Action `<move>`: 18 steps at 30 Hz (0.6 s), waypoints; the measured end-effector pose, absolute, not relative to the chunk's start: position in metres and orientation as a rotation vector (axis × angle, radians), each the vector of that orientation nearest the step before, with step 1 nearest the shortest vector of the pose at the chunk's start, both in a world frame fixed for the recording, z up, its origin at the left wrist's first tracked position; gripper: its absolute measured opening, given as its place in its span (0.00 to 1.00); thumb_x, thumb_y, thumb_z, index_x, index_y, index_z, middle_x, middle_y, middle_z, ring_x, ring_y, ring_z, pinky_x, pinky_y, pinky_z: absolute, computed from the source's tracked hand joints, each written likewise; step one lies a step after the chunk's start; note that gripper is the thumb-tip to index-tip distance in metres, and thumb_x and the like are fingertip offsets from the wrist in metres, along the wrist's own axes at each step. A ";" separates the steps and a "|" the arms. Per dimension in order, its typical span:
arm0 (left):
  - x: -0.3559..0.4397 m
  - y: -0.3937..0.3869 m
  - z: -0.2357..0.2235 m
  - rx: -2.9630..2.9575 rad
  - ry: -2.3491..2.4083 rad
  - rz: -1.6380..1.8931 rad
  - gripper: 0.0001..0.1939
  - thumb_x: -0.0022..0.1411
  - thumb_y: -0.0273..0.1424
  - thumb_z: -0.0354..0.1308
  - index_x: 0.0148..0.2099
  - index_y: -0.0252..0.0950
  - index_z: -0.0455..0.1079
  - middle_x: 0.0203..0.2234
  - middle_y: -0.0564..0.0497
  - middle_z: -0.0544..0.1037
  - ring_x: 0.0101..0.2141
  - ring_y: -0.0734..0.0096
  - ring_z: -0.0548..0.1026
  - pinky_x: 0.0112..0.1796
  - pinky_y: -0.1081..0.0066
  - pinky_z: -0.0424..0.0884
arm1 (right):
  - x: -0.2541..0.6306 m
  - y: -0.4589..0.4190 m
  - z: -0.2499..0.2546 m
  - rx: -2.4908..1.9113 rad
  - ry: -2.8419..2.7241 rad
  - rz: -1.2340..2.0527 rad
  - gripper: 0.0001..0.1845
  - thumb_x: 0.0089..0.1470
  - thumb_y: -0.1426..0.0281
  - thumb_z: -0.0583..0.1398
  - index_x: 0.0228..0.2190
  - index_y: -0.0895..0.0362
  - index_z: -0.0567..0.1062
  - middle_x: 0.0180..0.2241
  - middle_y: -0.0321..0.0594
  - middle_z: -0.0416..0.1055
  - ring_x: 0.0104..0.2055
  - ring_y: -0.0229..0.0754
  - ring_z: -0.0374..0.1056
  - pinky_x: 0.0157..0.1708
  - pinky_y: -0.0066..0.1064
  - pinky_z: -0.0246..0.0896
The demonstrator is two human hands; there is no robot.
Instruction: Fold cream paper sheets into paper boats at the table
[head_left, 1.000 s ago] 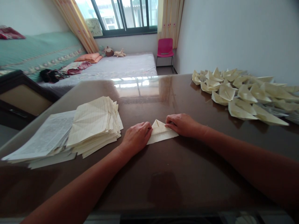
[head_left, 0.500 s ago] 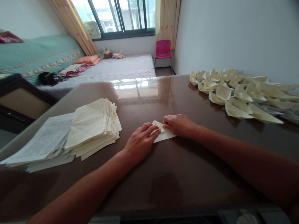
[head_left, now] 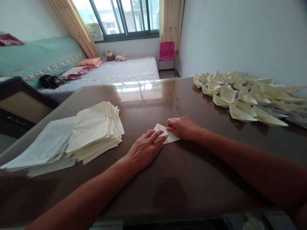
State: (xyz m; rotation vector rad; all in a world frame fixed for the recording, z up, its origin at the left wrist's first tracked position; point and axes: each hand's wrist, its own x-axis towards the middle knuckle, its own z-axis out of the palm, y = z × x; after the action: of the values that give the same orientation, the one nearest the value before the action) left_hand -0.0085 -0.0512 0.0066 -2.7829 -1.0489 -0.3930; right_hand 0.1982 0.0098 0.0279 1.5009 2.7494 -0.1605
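Observation:
A small folded piece of cream paper (head_left: 168,136) lies on the glossy brown table (head_left: 172,179) in front of me. My left hand (head_left: 145,149) lies flat on its left part, fingers stretched out and pressing down. My right hand (head_left: 183,128) rests on the paper's right edge with fingers curled and pressed onto it. Most of the paper is hidden under the two hands.
A stack of cream lined sheets (head_left: 96,131) sits to the left on printed pages (head_left: 45,143). Several folded paper boats (head_left: 242,95) are heaped at the right rear of the table. Beyond the table are a bed (head_left: 115,70), a pink chair (head_left: 167,51) and a window.
My left hand has slid to the right over the folded paper and flattened out, covering more of it. My right hand has stayed at the paper's right edge.

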 end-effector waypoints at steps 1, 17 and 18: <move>-0.009 -0.051 0.006 -2.788 -1.045 -0.371 0.18 0.68 0.32 0.48 0.58 0.37 0.64 0.53 0.45 0.70 0.51 0.61 0.67 0.51 0.59 0.70 | 0.198 0.010 0.028 1.498 2.751 -0.166 0.13 0.62 0.61 0.50 0.35 0.54 0.71 0.37 0.40 0.76 0.35 0.42 0.70 0.29 0.30 0.48; -0.009 -0.052 0.008 -2.613 -1.067 -0.301 0.15 0.68 0.31 0.48 0.52 0.33 0.70 0.47 0.46 0.75 0.44 0.64 0.71 0.43 0.66 0.73 | 0.203 0.013 0.019 1.533 2.838 -0.221 0.12 0.61 0.60 0.53 0.34 0.53 0.71 0.34 0.37 0.76 0.34 0.40 0.70 0.28 0.29 0.46; -0.010 -0.051 0.008 -2.598 -1.071 -0.302 0.15 0.68 0.31 0.48 0.51 0.33 0.70 0.47 0.46 0.75 0.44 0.64 0.71 0.42 0.66 0.74 | 0.204 0.013 0.019 1.542 2.835 -0.230 0.13 0.61 0.60 0.53 0.34 0.54 0.71 0.34 0.37 0.76 0.33 0.40 0.69 0.28 0.29 0.46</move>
State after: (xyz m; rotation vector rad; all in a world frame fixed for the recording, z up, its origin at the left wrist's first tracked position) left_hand -0.0095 -0.0514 0.0084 -2.5975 -1.0710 -0.3023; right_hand 0.2040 0.0131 0.0186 1.5425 2.8346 -0.2300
